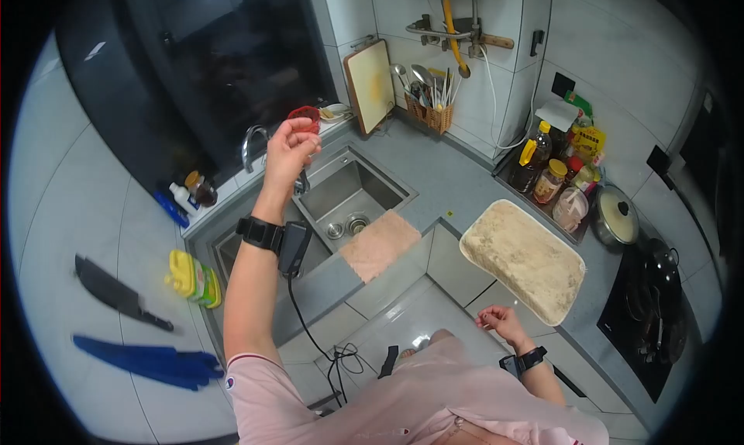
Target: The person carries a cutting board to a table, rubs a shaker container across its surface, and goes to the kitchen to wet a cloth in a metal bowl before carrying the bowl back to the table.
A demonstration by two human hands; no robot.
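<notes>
My left hand (293, 146) is raised over the sink (341, 185), near the curved faucet (252, 146). Its fingers are curled in; what they hold, if anything, I cannot make out. Just behind the fingertips shows a red, round-rimmed thing (305, 116) by the windowsill; whether the fingers touch it is unclear. My right hand (502, 322) hangs low in front of the counter, fingers loosely bent and apart, with nothing visible in them. Close to it, a white rectangular tub (523, 259) holding a pale, powdery-looking mass sits at the counter edge. A pink cloth (380, 246) lies over the sink's front edge.
A cutting board (370, 84) and a utensil basket (428, 115) stand in the back corner. Bottles and jars (550, 180), a lidded pot (616, 215) and the stove (647, 321) line the right. A cleaver (116, 294) hangs on the left wall above blue gloves (147, 361).
</notes>
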